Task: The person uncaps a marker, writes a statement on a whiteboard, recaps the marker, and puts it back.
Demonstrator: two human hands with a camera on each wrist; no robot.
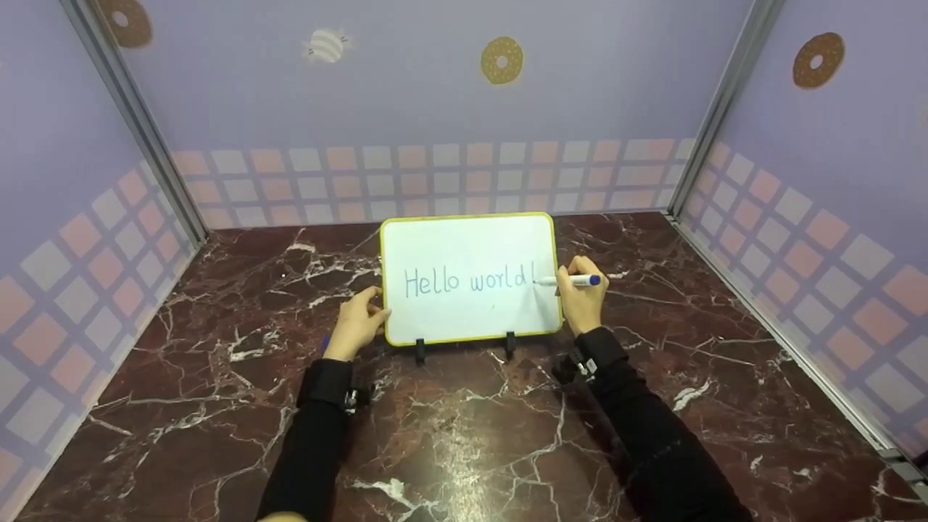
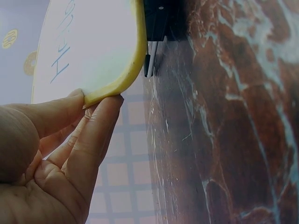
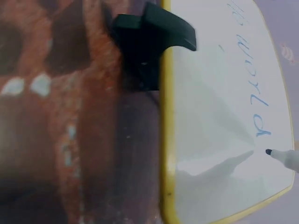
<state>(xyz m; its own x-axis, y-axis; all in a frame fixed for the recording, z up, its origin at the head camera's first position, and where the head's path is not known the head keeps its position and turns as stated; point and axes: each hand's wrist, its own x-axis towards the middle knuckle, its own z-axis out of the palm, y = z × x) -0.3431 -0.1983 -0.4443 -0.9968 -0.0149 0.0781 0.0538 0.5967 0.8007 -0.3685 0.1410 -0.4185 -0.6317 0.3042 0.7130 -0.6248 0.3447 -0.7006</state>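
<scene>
A yellow-framed whiteboard (image 1: 464, 239) leans upright on a black stand (image 1: 510, 345), with "Hello world" and an upright stroke in blue. At its left edge, my left hand (image 1: 357, 322) pinches the lower frame; the left wrist view shows the thumb (image 2: 56, 112) on the front face and fingers behind. My right hand (image 1: 582, 299) grips a white marker (image 1: 548, 281), a blue cap on its rear end. The marker's dark tip (image 3: 268, 152) is right at the writing surface, past the "d". The right hand itself is outside the right wrist view.
The dark red marbled tabletop (image 1: 464, 435) spreads around the board. Behind it stands a lilac wall (image 1: 420, 87) with printed tiles and doughnuts, and side walls flank the table. A small blue thing (image 1: 325, 341) shows beside the left wrist.
</scene>
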